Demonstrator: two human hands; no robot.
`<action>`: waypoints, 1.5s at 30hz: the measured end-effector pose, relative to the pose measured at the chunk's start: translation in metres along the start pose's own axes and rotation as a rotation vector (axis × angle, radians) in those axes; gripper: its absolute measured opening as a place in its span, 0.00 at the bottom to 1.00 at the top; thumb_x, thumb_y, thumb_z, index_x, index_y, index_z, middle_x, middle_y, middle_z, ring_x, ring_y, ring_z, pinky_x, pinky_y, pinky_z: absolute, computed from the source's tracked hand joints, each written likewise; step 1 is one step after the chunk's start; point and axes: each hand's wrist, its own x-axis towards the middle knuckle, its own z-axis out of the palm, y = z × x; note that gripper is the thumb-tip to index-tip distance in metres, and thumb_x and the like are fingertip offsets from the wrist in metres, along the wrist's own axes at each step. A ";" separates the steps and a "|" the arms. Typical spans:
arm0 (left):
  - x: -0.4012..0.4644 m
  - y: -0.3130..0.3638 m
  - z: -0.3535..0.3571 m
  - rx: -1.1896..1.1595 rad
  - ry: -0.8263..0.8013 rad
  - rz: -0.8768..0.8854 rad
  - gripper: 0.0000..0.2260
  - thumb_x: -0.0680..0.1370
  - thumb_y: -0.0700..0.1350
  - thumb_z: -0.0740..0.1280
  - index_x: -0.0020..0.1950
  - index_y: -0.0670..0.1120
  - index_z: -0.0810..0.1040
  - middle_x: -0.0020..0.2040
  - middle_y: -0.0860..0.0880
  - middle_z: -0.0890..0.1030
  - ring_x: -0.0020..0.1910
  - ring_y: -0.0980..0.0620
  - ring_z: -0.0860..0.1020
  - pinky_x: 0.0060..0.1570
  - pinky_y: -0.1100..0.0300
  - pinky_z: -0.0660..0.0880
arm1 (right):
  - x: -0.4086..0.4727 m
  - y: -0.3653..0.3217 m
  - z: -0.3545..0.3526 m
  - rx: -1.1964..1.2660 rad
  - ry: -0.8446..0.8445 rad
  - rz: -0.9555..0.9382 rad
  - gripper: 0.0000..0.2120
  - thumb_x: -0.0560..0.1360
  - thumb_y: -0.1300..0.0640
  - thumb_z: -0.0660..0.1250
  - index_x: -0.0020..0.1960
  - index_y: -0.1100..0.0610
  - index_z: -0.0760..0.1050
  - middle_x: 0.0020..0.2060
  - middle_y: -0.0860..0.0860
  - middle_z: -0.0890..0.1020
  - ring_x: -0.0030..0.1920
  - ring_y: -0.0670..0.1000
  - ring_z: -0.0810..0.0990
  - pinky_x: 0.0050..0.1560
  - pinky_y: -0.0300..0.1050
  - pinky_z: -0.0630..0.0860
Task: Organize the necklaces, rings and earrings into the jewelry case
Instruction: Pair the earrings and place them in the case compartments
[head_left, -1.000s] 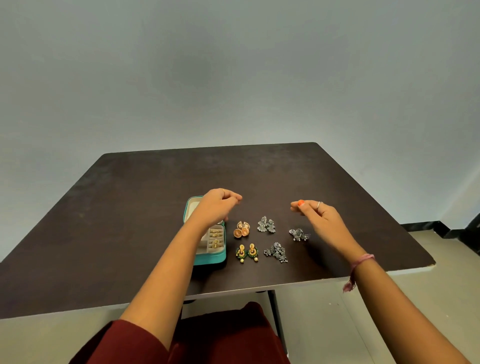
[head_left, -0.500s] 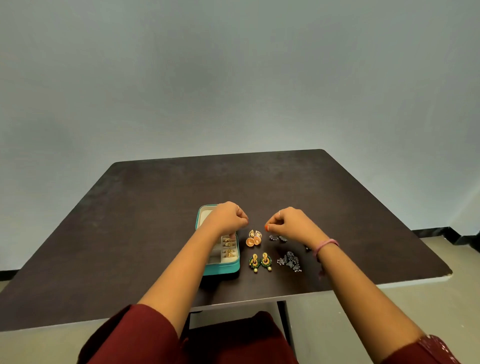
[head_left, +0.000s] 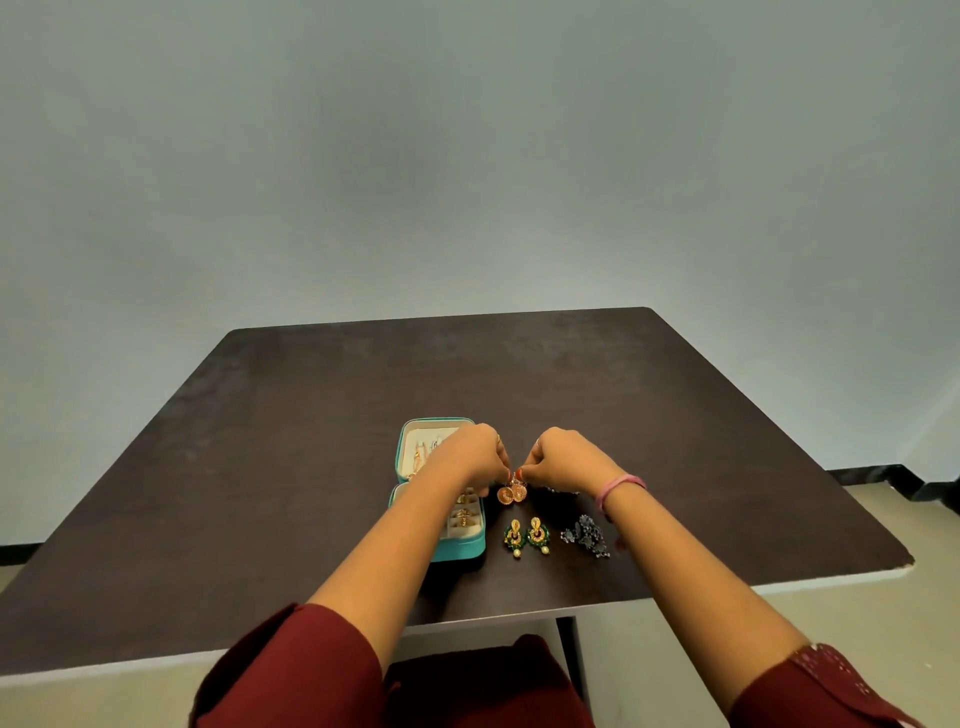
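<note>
Now both fists curled, left hand and right hand each pinching the round gold earrings — just beside the open teal jewelry case, green-gold pair nearer.

So you're wearing a dark maroon top with loose sleeves pushed up to around the elbows, forearms bare from there down. The left sleeve looks plain, just solid maroon fabric bunched at the cuff. The right sleeve has a little pale dotted or floral pattern scattered near its edge. More of the same maroon cloth shows low in the middle of the view. On your right wrist there's a pink band, thin, maybe thread or a bracelet, can't really tell. Your fingernails are painted orange-red. Each hand seems to have a ring, left hand and right hand, too small to make out.
</note>
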 end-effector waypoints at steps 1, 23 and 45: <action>0.000 0.000 0.001 -0.001 0.003 -0.001 0.12 0.77 0.42 0.67 0.60 0.47 0.80 0.50 0.46 0.84 0.30 0.58 0.76 0.47 0.58 0.78 | 0.000 -0.001 0.000 0.006 -0.003 0.005 0.12 0.76 0.53 0.66 0.48 0.61 0.82 0.46 0.55 0.84 0.43 0.51 0.80 0.47 0.46 0.78; -0.033 -0.004 -0.027 -0.457 0.180 0.084 0.08 0.76 0.41 0.68 0.53 0.47 0.82 0.44 0.52 0.82 0.24 0.59 0.73 0.28 0.68 0.71 | -0.029 -0.001 -0.021 0.298 0.162 -0.215 0.09 0.76 0.51 0.66 0.39 0.52 0.81 0.35 0.49 0.82 0.33 0.45 0.74 0.35 0.39 0.70; -0.103 -0.042 -0.041 -0.855 0.445 0.226 0.08 0.76 0.42 0.69 0.53 0.52 0.82 0.46 0.52 0.84 0.46 0.59 0.82 0.39 0.68 0.75 | -0.065 -0.046 -0.001 1.030 0.467 -0.394 0.05 0.75 0.53 0.69 0.44 0.54 0.82 0.39 0.53 0.84 0.39 0.43 0.77 0.40 0.37 0.74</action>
